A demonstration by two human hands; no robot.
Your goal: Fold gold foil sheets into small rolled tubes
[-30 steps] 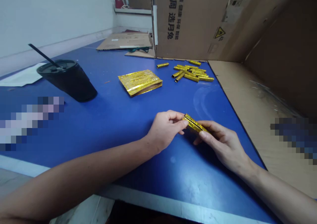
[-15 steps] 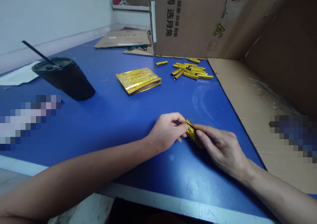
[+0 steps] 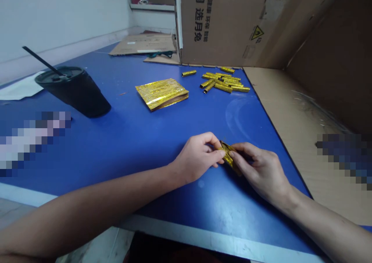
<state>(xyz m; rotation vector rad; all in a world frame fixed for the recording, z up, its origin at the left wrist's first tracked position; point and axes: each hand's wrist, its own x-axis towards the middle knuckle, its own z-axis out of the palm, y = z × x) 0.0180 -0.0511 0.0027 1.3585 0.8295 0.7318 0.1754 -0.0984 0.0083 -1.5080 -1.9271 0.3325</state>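
Between my two hands is a folded piece of gold foil paper (image 3: 229,161), slanting down to the right just above the blue table (image 3: 122,139). My left hand (image 3: 202,154) pinches its upper left edge with thumb and index finger. From the right, my right hand (image 3: 260,168) grips the opposite edge between thumb and fingers. Its lower end is partly hidden by the right hand. Farther back lies a stack of gold foil paper sheets (image 3: 162,93). To the right of that stack is a loose pile of rolled gold foil paper tubes (image 3: 222,83).
A dark cup with a straw (image 3: 77,94) stands on the left. Cardboard (image 3: 223,26) rises behind the tubes, and a flat cardboard sheet (image 3: 279,116) borders the right side. Flattened cardboard (image 3: 145,44) lies at the back. Two patches at the sides are pixelated.
Both hands have shifted slightly, the left a little to the right along the foil paper. The fold at its upper end now looks narrower and more open at the top.
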